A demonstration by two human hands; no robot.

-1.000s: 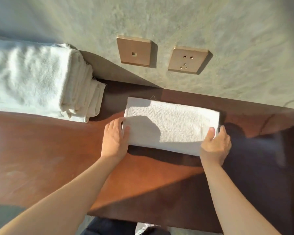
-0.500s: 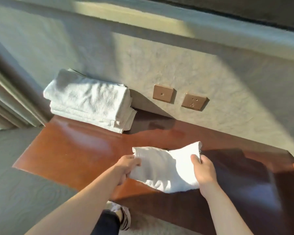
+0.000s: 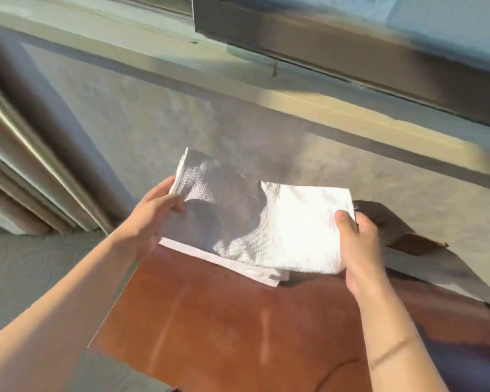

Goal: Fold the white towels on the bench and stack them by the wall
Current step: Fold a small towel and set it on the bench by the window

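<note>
Head view: folded white terry towel [image 3: 255, 222] held up over the far left end of the reddish-brown wooden bench [image 3: 224, 329], near the grey wall [image 3: 142, 114]. Left hand [image 3: 150, 216] & right hand [image 3: 354, 239] pinch its ends, thumbs on top w/ fingers under, prob. to keep the fold flat for stacking; stack itself not in view.

Sunlit plaster wall [image 3: 159, 114], window frame [image 3: 337, 49]

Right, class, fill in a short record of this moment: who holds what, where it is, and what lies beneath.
held thing: folded white towel
left hand: grips the towel's left edge
right hand: grips its right edge, thumb on top
towel's place: lifted above the bench, in front of the wall
stack of towels: not in view
</note>
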